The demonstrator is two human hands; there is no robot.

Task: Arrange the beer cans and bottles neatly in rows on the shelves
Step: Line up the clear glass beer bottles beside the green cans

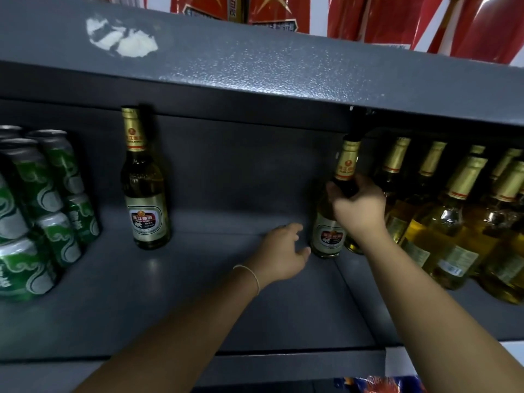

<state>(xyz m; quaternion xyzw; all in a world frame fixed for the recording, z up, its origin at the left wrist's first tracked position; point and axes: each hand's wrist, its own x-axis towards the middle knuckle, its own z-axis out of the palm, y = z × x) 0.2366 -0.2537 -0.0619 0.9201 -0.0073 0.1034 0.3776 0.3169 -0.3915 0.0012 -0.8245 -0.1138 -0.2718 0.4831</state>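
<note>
Nearest, shelf front: bare grey shelf [113, 313], both forearms reaching in.
Left hand [279, 252]: released, fingers spread, just left of the bottle's base.
Right hand [357, 207]: grasping the held bottle [329, 236] at its shoulder.
Bottle axis: upright, cap up, beside the bottle row [453, 222].
Farther left: lone bottle [146, 194], green cans [37, 211].
</note>
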